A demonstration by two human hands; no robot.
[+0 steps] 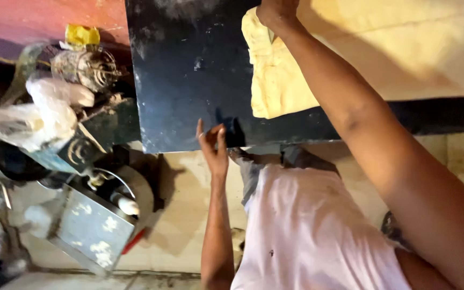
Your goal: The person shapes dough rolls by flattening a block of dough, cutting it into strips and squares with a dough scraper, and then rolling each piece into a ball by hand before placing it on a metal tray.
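Observation:
A dark, dusty slab (189,80) lies across the top middle. A crumpled yellow cloth (275,80) rests on its right part. My right hand (277,11) is at the top edge of the view, closed on the upper end of the cloth, with my forearm stretching down to the lower right. My left hand (213,145) hovers at the slab's near edge with its fingers apart and curled, holding nothing. My pale pink shirt (307,231) fills the bottom middle.
Clutter is piled at the left: white plastic bags (44,115), a coil of wire (89,67), a yellow wrapper (81,35) and a paint-spotted metal box (89,228). A pale stone floor (189,215) lies under the slab. A cream surface (414,48) spreads at the top right.

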